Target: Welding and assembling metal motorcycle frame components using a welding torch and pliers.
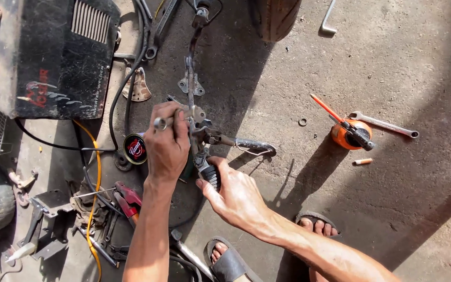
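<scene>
Handlebar assembly (197, 112), a thin metal stem with brackets and a lever arm, stands upright on the concrete floor (392, 62) at frame centre, just right of the black welding machine (53, 57). Left hand (167, 143) is clenched around a small metal tool (161, 123), likely a socket or spanner end, set against the clamp near the top of the stem. Right hand (236, 196) grasps the black rubber grip (208, 172) lower down, bracing the part; fingers wrap it from the right.

Judgement on doing the step well: the bracing hand should keep the stem from twisting, since the piece rests only on the floor and could pivot. The tool should seat squarely on the fastener before force goes in; whether it is fully seated cannot be told, as the hand hides it. The lever (251, 145) juts right and could swing.

Nearby: orange oil can (348, 133), open-ended wrench (384, 125), washer (303, 121), red pliers (127, 201), round tin (135, 149). Sandalled feet (225, 261) sit close below the work.
</scene>
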